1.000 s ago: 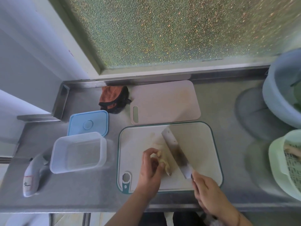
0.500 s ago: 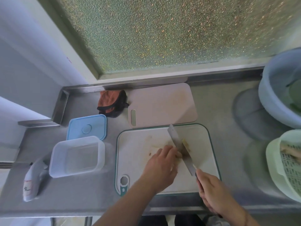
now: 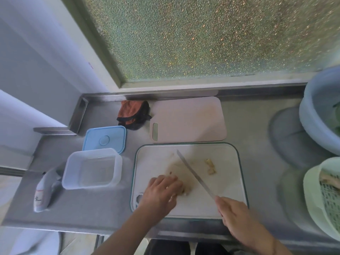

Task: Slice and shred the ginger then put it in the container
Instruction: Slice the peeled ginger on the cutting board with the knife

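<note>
Now right hand (image 3: 237,216) grips knife (image 3: 195,174); left hand (image 3: 161,190) holds ginger (image 3: 184,192) mid-board.

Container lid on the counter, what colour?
Light blue; the lid lies flat behind the clear container, seen best in the head view.

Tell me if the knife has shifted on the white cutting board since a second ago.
Yes. The knife swung right, off the ginger under the left hand.
</note>
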The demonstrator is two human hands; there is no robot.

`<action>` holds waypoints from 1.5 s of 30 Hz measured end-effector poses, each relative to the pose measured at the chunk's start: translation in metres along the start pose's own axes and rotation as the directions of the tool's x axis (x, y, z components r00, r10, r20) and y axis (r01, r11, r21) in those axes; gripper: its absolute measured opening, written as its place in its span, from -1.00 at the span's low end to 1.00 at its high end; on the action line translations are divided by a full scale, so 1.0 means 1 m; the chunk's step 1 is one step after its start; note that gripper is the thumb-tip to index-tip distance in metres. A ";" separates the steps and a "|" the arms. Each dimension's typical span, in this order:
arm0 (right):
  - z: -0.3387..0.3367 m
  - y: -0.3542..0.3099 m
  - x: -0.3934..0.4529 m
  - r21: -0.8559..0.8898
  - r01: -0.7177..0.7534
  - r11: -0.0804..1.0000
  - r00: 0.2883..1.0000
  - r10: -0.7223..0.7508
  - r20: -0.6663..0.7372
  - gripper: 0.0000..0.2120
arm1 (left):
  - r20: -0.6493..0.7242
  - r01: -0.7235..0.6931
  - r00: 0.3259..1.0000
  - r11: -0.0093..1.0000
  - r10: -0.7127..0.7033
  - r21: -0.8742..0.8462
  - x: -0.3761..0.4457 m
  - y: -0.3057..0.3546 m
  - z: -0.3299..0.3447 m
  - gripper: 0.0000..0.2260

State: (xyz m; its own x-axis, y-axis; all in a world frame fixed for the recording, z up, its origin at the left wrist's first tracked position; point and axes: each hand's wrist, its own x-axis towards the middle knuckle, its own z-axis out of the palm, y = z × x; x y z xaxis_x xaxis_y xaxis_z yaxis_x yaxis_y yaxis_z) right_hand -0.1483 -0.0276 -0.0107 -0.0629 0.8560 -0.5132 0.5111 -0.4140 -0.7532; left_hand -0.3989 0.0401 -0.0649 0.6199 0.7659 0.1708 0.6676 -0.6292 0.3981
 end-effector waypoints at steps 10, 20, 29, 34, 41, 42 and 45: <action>0.024 -0.016 0.024 -0.105 0.041 0.994 0.986 -0.024 0.163 -0.56 | -0.010 -0.062 0.998 0.997 0.061 -0.038 -0.032 -0.051 -0.013 -0.68; -0.042 0.005 0.015 0.271 -0.324 0.906 0.944 0.329 0.029 -0.59 | 0.026 -0.065 0.997 0.994 0.067 -0.093 -0.010 -0.051 -0.002 -0.58; -0.057 0.015 0.014 0.321 -0.367 0.873 0.918 0.395 -0.025 -0.57 | -0.021 -0.111 0.994 0.985 0.109 -0.132 0.045 -0.023 0.020 -0.66; -0.018 -0.002 0.007 0.168 -0.202 0.965 0.966 0.225 -0.131 -0.57 | -0.037 -0.077 0.997 0.987 0.073 -0.143 0.045 -0.018 0.025 -0.65; 0.028 -0.011 0.002 0.007 -0.160 0.987 0.972 0.159 -0.176 -0.61 | -0.101 -0.220 0.973 0.969 0.209 -0.113 0.044 -0.023 0.035 -0.81; 0.030 -0.010 0.001 0.016 -0.169 0.985 0.972 0.170 -0.165 -0.62 | -0.100 -0.235 0.970 0.964 0.223 -0.125 0.042 -0.024 0.034 -0.82; 0.031 -0.010 0.000 0.049 -0.211 0.976 0.971 0.215 -0.102 -0.59 | -0.105 -0.198 0.977 0.974 0.187 -0.105 0.035 -0.023 0.034 -0.81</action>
State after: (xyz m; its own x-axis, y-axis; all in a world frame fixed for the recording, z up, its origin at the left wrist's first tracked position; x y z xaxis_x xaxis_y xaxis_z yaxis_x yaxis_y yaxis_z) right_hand -0.1794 -0.0334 -0.0157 0.1359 0.7742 -0.6182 0.4704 -0.5996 -0.6474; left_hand -0.3788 0.0772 -0.0988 0.6872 0.6441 0.3361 0.4842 -0.7509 0.4491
